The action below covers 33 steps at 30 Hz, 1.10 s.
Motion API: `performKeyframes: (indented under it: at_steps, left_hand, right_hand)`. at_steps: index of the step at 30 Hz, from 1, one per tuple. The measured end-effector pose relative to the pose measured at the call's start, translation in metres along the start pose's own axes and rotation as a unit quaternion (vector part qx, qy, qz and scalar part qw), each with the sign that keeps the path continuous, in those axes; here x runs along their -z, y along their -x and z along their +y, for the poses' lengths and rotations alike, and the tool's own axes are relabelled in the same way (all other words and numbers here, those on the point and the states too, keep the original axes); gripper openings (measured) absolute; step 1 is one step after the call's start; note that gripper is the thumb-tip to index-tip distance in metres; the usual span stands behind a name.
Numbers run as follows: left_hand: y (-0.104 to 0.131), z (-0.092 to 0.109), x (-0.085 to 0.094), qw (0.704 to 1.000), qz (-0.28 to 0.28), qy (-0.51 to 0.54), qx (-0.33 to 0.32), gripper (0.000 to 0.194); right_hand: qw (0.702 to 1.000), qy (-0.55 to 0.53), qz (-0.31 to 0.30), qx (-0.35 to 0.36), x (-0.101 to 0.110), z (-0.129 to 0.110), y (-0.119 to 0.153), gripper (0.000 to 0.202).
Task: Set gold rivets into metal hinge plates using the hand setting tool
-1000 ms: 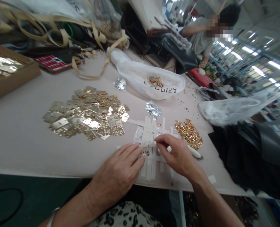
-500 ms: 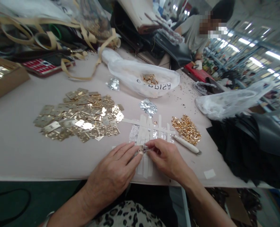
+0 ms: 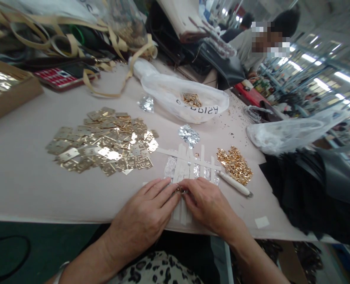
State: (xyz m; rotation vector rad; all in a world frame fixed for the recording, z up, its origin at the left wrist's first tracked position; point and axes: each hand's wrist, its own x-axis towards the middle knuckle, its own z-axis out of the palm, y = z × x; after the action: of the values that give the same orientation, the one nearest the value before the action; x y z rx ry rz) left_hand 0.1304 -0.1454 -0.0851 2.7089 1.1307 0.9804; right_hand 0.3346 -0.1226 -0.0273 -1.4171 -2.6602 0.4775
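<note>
At the near edge of the table both my hands meet over a small gold metal piece (image 3: 180, 190), mostly covered by fingers. My left hand (image 3: 147, 211) lies low with its fingers together, gripping the piece from the left. From the right, my right hand (image 3: 207, 203) pinches at the same piece, thumb and forefinger closed on it. Pale tape strips (image 3: 181, 167) are stuck to the table under and beyond the fingers. A heap of flat gold metal plates (image 3: 104, 144) lies to the left. Small silver pieces (image 3: 188, 135) are piled ahead, small gold fittings (image 3: 236, 165) to the right.
A white pen-like tool (image 3: 235, 184) lies beside the gold fittings. Farther back is a white plastic bag (image 3: 166, 88) with gold parts. A cardboard box (image 3: 12, 94) stands at left, black material (image 3: 305, 189) at right. Another person (image 3: 246, 47) is across the table.
My right hand's fingers have closed in over the small gold piece, which shows less now. My left hand stays beside it. The view has shifted slightly.
</note>
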Motion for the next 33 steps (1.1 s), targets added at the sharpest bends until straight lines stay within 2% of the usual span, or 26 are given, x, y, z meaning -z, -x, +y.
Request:
performKeyframes:
  at_steps: [7,13,18,24,33]
  left_hand:
    - [0.000,-0.001,-0.001,1.000,-0.007,0.001,0.004,0.034]
    - [0.001,0.001,0.001,1.000,-0.003,0.000,0.005,0.031]
    - [0.001,0.001,0.000,1.000,-0.015,0.004,0.008,0.032]
    - [0.002,0.001,-0.001,1.000,-0.022,0.006,0.012,0.032]
    - [0.003,0.001,-0.004,1.000,-0.023,0.007,0.020,0.032]
  right_hand:
    - [0.999,-0.038,0.028,0.019,-0.006,0.011,0.000,0.020]
    - [0.988,-0.114,0.106,-0.005,-0.007,0.011,-0.004,0.013]
    - [0.989,-0.132,0.067,-0.003,0.001,0.008,-0.010,0.011]
    - [0.983,-0.178,0.032,-0.034,0.006,0.004,-0.015,0.013]
    - [0.983,-0.171,0.054,-0.041,-0.002,0.000,-0.017,0.014]
